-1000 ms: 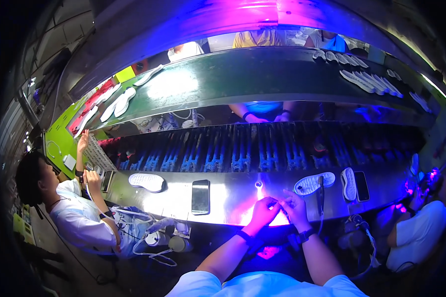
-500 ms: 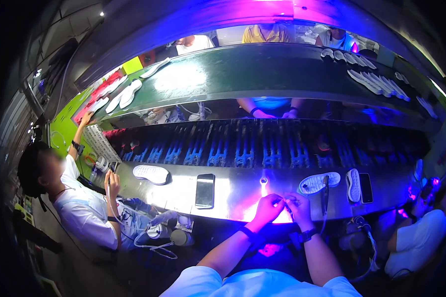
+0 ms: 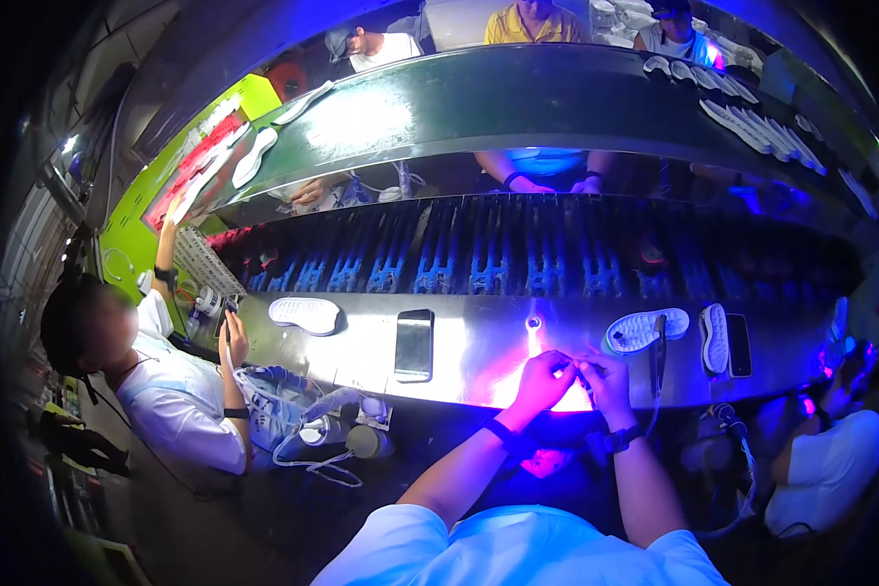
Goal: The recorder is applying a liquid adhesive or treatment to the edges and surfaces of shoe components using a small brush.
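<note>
Over the brightly lit front edge of the metal bench, my left hand (image 3: 544, 381) and my right hand (image 3: 606, 383) meet fingertip to fingertip. Both are closed in a pinch. Whatever sits between the fingers is too small and too washed out by pink and violet light to make out. Just beyond them is a small round dark-centred piece (image 3: 533, 323) on the bench. To the right of my right hand lies a white shoe sole (image 3: 641, 332), with a dark pen-like tool (image 3: 660, 352) on a cord resting across its right end.
Further right are another white sole (image 3: 714, 339) and a dark phone (image 3: 740, 346). Leftward lie a black phone (image 3: 414, 346) and a white sole (image 3: 305, 314). Behind the bench runs a dark slotted rack (image 3: 439, 244), below a green belt (image 3: 518, 98) carrying soles. Co-workers sit left, right and opposite.
The whole view has shifted a little, moving the bench up and to the right in the picture. My hands stay pinched together over the same lit spot.
</note>
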Motion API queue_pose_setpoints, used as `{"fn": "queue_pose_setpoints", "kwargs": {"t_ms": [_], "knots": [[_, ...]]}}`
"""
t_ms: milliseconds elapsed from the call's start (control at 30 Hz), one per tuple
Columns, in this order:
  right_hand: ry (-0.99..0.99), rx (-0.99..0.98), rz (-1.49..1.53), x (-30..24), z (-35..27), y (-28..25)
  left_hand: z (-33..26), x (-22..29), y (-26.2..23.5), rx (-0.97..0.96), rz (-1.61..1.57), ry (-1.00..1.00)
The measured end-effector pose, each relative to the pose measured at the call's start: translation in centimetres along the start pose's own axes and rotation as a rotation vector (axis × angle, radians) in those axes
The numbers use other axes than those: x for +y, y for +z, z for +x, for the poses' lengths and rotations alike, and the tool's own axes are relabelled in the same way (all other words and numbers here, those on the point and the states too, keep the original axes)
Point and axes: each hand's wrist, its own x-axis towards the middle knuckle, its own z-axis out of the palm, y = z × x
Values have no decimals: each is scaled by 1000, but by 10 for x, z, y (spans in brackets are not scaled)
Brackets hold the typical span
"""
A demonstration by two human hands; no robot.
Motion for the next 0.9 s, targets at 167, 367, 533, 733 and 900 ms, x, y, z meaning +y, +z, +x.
{"fn": "queue_pose_setpoints", "kwargs": {"t_ms": [167,367,533,733,900], "knots": [[104,101,118,0,-5,-8,2,-5,15,-37,-44,5],[-119,75,-71,7,2,5,0,-16,5,-25,-60,4],[-86,76,-58,1,1,2,2,-6,4,-29,-35,-53],[-42,105,-94,-5,-2,2,2,-16,8,-33,-67,-45],[-85,86,-106,5,0,-1,2,-24,12,-21,-55,-37]]}}
